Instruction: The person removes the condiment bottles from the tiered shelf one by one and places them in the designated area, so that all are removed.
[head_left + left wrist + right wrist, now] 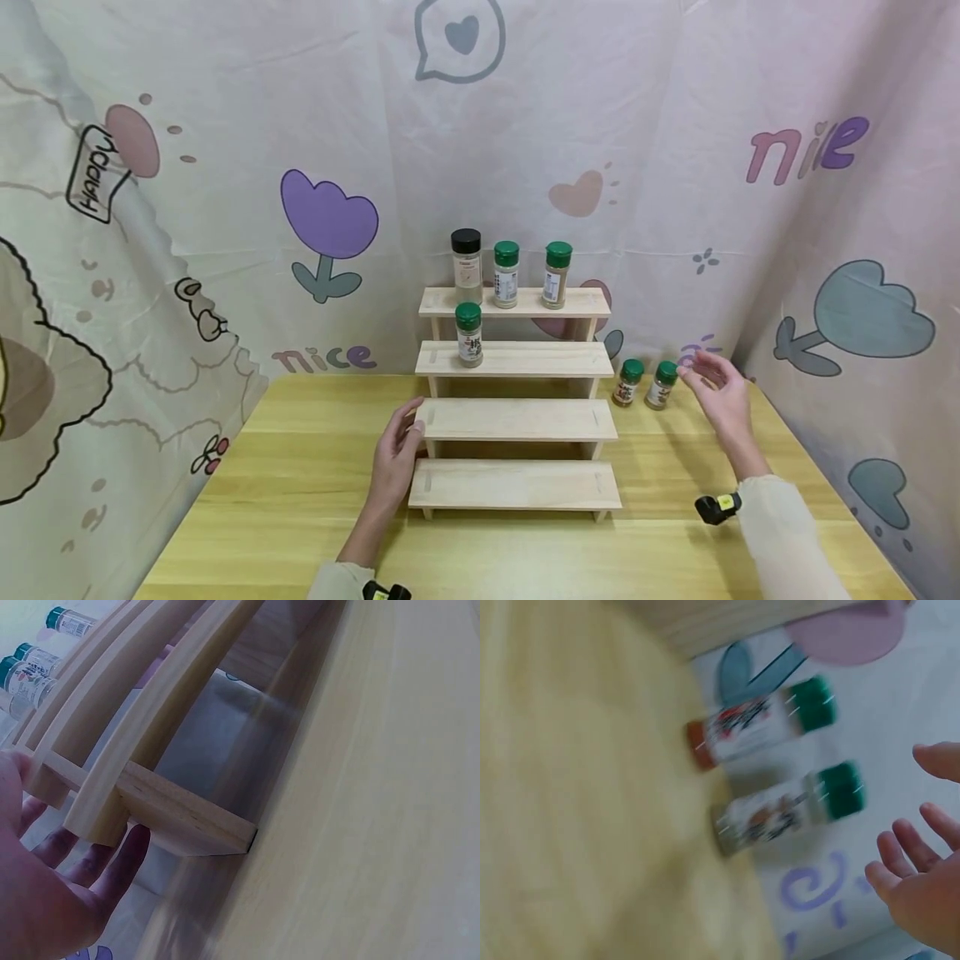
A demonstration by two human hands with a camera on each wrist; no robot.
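A four-step wooden display rack (pixel 517 483) stands on the table. My left hand (pixel 397 454) holds its left side by a lower step, thumb at the board's end; in the left wrist view its fingers (pixel 135 847) curve around the board ends. Two small spice jars with green lids, one reddish (pixel 627 383) and one brownish (pixel 661 386), stand on the table right of the rack. Just right of the brownish jar is my right hand (pixel 723 396), its fingers apart and holding nothing. The right wrist view shows a gap between this hand (pixel 922 892) and the jars.
On the top step stand a black-lidded jar (pixel 467 268) and two green-lidded jars, one in the middle (pixel 506 275) and one farther right (pixel 557 275). Another green-lidded jar (pixel 469 335) is on the step below, at left. A printed curtain (pixel 660 167) hangs behind the table (pixel 300 467).
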